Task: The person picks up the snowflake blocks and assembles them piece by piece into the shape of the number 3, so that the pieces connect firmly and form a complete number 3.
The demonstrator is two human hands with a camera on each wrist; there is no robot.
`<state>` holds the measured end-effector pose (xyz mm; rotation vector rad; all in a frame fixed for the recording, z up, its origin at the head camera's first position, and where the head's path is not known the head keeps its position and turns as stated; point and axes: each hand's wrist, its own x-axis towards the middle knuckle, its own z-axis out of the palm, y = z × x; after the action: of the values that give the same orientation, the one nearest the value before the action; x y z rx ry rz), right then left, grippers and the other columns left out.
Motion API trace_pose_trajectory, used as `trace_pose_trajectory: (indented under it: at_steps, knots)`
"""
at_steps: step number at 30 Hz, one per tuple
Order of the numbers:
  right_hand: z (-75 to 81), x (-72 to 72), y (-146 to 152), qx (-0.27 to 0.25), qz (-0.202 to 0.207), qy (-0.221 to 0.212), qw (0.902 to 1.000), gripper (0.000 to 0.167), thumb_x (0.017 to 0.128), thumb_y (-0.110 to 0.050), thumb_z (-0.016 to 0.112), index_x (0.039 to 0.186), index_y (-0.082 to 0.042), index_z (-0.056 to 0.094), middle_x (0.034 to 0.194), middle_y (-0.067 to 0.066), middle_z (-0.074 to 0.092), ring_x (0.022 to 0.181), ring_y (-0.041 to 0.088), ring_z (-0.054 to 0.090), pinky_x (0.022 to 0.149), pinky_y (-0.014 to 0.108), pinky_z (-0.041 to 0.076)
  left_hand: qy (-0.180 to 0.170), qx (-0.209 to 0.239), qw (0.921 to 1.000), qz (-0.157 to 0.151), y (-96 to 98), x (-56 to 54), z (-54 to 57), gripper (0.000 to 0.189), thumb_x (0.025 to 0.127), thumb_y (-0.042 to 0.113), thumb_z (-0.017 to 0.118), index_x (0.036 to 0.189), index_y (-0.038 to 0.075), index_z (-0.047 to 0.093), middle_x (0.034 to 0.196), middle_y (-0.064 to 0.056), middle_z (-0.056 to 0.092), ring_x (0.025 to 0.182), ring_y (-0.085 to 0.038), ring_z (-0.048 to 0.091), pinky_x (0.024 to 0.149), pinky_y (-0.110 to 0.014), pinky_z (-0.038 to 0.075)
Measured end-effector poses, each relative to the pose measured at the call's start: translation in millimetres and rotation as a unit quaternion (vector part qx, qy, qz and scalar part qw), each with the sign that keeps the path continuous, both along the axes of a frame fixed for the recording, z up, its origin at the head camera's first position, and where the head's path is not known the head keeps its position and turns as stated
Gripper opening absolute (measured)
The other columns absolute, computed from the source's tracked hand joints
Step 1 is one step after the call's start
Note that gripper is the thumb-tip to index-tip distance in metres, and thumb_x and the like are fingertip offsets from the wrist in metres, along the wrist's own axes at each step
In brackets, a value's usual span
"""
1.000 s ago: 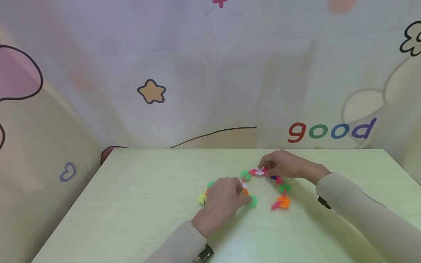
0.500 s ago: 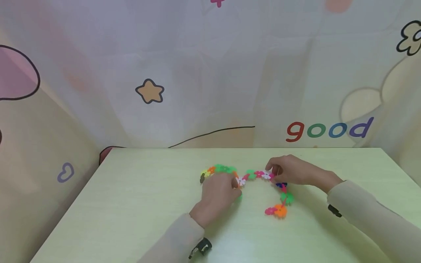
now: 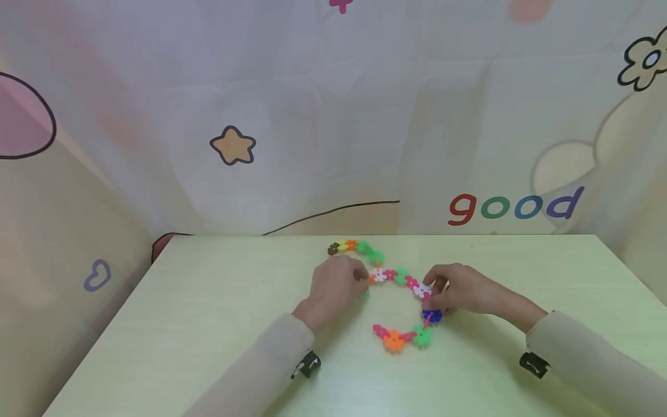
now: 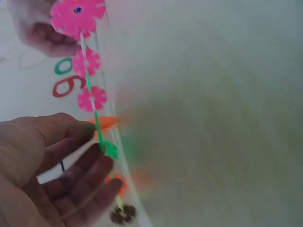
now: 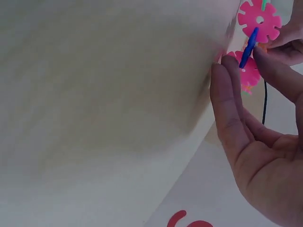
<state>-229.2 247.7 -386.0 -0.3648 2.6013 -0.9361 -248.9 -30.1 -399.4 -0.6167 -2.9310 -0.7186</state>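
Observation:
A curving chain of interlocked, notched plastic flower discs runs across the table, with white, blue, green and orange among them. My left hand pinches the chain beside an orange disc, between thumb and fingertips. Its far end, a brown disc, lies beyond that hand. On the other side, my right hand pinches a pink disc close to the blue one. The near end hooks left, finishing in a pink disc. My left fingers partly hide a green disc.
The pale table ends at a back edge against a printed cloth with a star and the word "good". Cloth also rises at the left side. A dark band shows at each wrist.
The chain has turned clockwise: its brown end swung to the back, its pink end came nearer and left. My right hand moved nearer; my left hand moved slightly left and away.

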Motion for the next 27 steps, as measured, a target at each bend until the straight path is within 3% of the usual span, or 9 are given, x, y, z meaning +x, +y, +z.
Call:
trace_pose_trajectory:
  at_steps: [7, 15, 19, 27]
  knots:
    - [-3.2, 9.6, -3, -0.041, -0.016, -0.025, 0.9987, 0.046, 0.096, -0.02, 0.086, 0.127, 0.004, 0.063, 0.103, 0.008, 0.066, 0.079, 0.018, 0.069, 0.077, 0.034, 0.064, 0.03, -0.009, 0.9986, -0.043, -8.7, -18.9, 0.7, 0.011, 0.101, 0.017, 0.081, 0.107, 0.018, 0.09, 0.101, 0.001, 0.083, 0.1, -0.019, 0.075, 0.081, -0.032, 0.062]
    - [-4.6, 19.0, -19, -0.004, -0.057, -0.034, 0.9978, 0.049, 0.092, -0.027, 0.09, 0.121, -0.001, 0.061, 0.095, 0.006, 0.065, 0.076, 0.019, 0.064, 0.072, 0.032, 0.056, 0.027, 0.018, 0.9959, -0.085, -13.3, -37.3, -4.8, 0.01, 0.099, 0.017, 0.084, 0.107, 0.018, 0.09, 0.102, 0.001, 0.084, 0.098, -0.016, 0.077, 0.083, -0.026, 0.06]
    - [-2.9, 23.8, -25, 0.008, -0.065, -0.033, 0.9973, 0.049, 0.092, -0.028, 0.09, 0.12, -0.002, 0.06, 0.095, 0.006, 0.065, 0.077, 0.019, 0.062, 0.071, 0.032, 0.054, 0.024, 0.04, 0.9945, -0.093, -14.8, -41.7, -6.8, 0.009, 0.097, 0.015, 0.085, 0.105, 0.017, 0.09, 0.101, 0.0, 0.085, 0.098, -0.018, 0.078, 0.087, -0.028, 0.061]
    - [-1.0, 28.6, -27, 0.025, -0.064, -0.025, 0.9973, 0.049, 0.092, -0.028, 0.09, 0.12, -0.002, 0.06, 0.099, 0.006, 0.066, 0.081, 0.019, 0.061, 0.071, 0.031, 0.056, 0.022, 0.043, 0.9942, -0.096, -12.4, -46.3, -8.2, 0.008, 0.096, 0.016, 0.086, 0.103, 0.018, 0.09, 0.101, 0.001, 0.084, 0.097, -0.017, 0.078, 0.087, -0.027, 0.06]
